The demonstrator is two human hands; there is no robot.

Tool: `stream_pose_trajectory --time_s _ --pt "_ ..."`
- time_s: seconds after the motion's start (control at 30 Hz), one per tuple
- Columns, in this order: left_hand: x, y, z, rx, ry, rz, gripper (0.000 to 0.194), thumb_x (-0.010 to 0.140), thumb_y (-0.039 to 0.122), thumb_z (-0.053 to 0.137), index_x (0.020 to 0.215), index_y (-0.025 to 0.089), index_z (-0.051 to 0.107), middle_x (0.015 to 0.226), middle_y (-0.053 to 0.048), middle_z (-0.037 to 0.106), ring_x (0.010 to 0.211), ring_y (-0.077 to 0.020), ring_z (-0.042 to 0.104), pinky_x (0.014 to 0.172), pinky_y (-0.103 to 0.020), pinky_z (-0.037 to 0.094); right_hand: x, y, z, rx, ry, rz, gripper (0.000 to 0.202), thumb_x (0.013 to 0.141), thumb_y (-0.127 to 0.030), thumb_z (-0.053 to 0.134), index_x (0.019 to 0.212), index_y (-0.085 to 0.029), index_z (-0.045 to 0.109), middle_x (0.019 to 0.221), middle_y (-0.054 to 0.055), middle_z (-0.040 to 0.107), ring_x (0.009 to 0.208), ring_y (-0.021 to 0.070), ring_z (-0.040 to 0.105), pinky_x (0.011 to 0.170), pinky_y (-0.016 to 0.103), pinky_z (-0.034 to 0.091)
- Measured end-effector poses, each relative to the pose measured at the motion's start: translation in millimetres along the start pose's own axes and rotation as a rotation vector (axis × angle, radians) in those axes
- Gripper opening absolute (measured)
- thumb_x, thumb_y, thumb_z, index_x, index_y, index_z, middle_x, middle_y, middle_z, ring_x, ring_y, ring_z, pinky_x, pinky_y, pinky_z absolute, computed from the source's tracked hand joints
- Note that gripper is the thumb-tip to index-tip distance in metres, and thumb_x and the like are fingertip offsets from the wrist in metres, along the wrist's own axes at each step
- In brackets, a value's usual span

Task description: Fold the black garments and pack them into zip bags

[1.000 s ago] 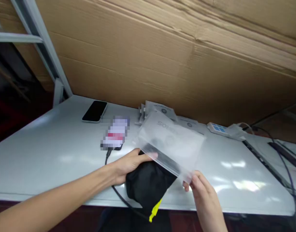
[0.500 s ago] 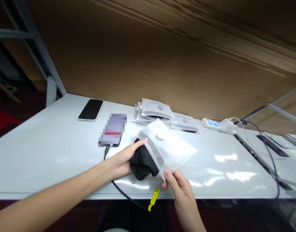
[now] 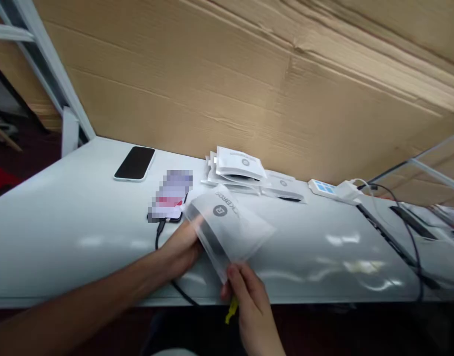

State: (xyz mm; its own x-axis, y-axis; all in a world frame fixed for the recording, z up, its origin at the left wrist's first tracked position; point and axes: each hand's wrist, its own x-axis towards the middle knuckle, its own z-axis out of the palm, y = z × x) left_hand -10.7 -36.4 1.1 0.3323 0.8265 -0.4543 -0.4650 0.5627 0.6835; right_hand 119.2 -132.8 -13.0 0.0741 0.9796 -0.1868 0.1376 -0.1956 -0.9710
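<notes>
A frosted zip bag [image 3: 238, 228] with a round grey logo and printed lettering is tilted over the table in front of me. My right hand [image 3: 248, 289] is closed, pinching the near corner of its mouth between thumb and fingers. My left hand [image 3: 183, 249] reaches in at the bag's left-hand mouth, its fingers mostly covered by the translucent film. Through the band along the mouth a dark patch of the folded black cloth [image 3: 211, 239] shows; most of it is hidden. Beside my right hand hangs a yellow tag [image 3: 231, 310], partly covered.
Several filled white pouches [image 3: 239, 163] are stacked near the cardboard wall [image 3: 182, 89]. On the left lie a dark-screened phone [image 3: 135, 163] and a phone with a blurred screen [image 3: 171, 195], plugged into a black cable [image 3: 184, 292]. A power strip [image 3: 323, 189] with cables stands right.
The bag has shifted left and towards me, over my left hand. The black cloth, plainly visible in that hand before, is now mostly covered. My right hand has moved left with the bag's corner.
</notes>
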Motion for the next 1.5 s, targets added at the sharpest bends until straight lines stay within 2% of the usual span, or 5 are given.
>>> stream_pose_trajectory --time_s 0.63,0.87,1.03,1.17,1.5 --pt "-19.8 6.6 4.4 0.239 -0.280 -0.288 0.017 0.082 0.029 0.066 0.079 0.014 0.071 0.083 -0.006 0.068 0.051 -0.0045 0.043 0.041 -0.015 0.026 0.9 2.8 -29.8 0.362 -0.010 0.152 0.041 0.083 -0.057 0.062 0.065 -0.020 0.058 0.057 -0.003 0.054 0.058 0.0135 0.047 0.062 0.026 0.038" --pt "-27.3 13.8 -10.7 1.081 0.020 0.608 0.043 0.080 0.038 0.069 0.119 0.022 0.063 0.100 -0.006 0.071 0.090 -0.0225 0.062 0.082 -0.032 0.049 -1.2 6.9 -52.5 0.689 0.091 0.229 0.036 0.078 -0.047 0.071 0.062 -0.021 0.051 0.052 -0.006 0.045 0.048 0.0104 0.035 0.052 0.025 0.031" --pt "-3.3 7.2 1.7 1.538 -0.513 0.939 0.076 0.080 0.037 0.071 0.147 0.026 0.037 0.151 -0.006 0.042 0.141 -0.0305 0.032 0.117 -0.042 0.019 -7.1 4.1 -65.1 0.762 0.023 0.262 0.041 0.078 -0.048 0.071 0.058 -0.021 0.048 0.053 -0.005 0.042 0.051 0.0109 0.031 0.055 0.027 0.036" --pt "10.3 4.7 17.2 1.773 -0.772 0.958 0.056 0.090 0.022 0.058 0.143 0.025 0.041 0.145 -0.006 0.050 0.130 -0.0269 0.046 0.109 -0.039 0.030 -13.3 3.7 -75.9 0.887 0.002 0.298 0.040 0.077 -0.045 0.074 0.057 -0.021 0.048 0.052 -0.006 0.039 0.051 0.0100 0.029 0.056 0.027 0.036" --pt "18.2 -11.5 37.4 1.924 -0.509 1.395 0.021 0.091 0.009 0.043 0.079 0.017 0.059 0.078 -0.006 0.064 0.070 -0.0189 0.052 0.063 -0.032 0.032 -16.8 26.6 -99.9 0.852 -0.033 0.308 0.041 0.074 -0.049 0.075 0.057 -0.020 0.051 0.049 -0.006 0.039 0.048 0.0090 0.028 0.053 0.026 0.033"
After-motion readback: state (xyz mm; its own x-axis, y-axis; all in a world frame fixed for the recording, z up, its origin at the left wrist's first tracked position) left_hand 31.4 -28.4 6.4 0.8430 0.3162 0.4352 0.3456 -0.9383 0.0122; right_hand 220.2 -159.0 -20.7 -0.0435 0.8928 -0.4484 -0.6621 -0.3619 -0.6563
